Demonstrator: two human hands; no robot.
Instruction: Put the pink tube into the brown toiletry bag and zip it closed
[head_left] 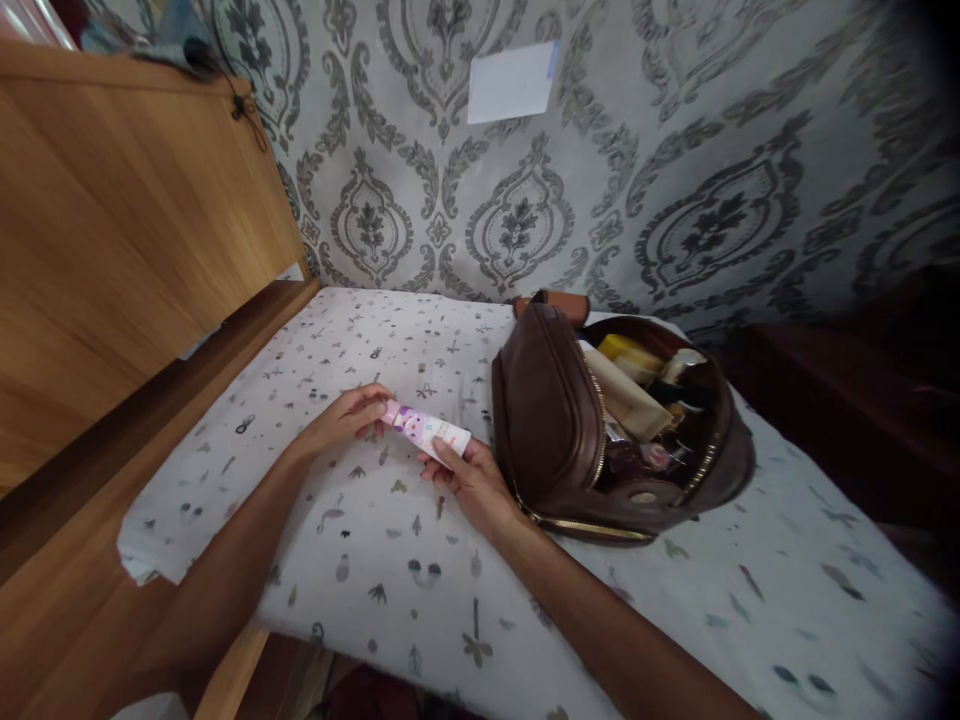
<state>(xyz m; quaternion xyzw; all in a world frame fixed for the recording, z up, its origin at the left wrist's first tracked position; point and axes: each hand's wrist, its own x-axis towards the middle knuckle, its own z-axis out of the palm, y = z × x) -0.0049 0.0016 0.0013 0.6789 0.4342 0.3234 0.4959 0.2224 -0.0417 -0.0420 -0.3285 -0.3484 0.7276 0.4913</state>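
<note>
A small white tube with a pink cap and a purple-pink print [424, 428] is held above the patterned cloth. The fingers of my left hand [350, 415] close on its pink cap end. My right hand [470, 482] grips the white end between thumb and fingers. Just right of my right hand stands a dark brown leather bag [551, 400], its gold zipper open. Inside the bag lie a cream-coloured item [626, 393], a yellow item [631, 356] and several smaller things that are hard to make out.
White printed cloth [405, 620] covers the surface under the hands. A wooden cabinet [142, 190] stands at the left. Behind is a wall with grey damask patterns, bearing a white paper [511, 83]. Dark brown furniture [817, 400] is at the right.
</note>
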